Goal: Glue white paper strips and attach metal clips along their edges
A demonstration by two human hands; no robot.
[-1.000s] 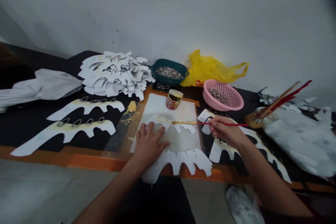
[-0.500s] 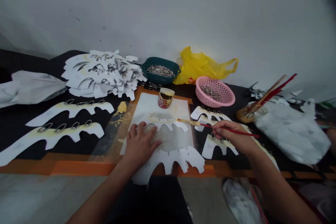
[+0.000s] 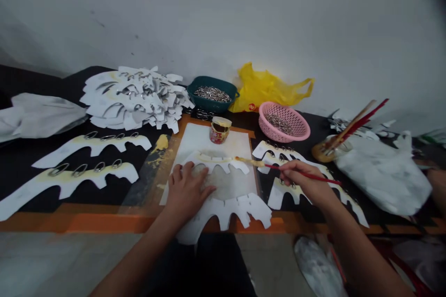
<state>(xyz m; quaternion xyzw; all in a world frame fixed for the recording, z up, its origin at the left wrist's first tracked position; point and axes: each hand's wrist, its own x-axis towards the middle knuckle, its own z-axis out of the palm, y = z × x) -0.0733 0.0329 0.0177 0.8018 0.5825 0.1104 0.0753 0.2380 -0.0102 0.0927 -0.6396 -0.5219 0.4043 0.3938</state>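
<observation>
Black-topped bench, orange along the near edge, has a big pile of white cutouts far left, plus a teal tub, pink basket and yellow plastic bag far right of that.

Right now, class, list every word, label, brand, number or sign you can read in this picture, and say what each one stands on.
Nothing here can be quoted.
The label on the small jar is too blurred to read.
The small red mark on the yellow plastic bag is too small to read.
No other text shows.
</observation>
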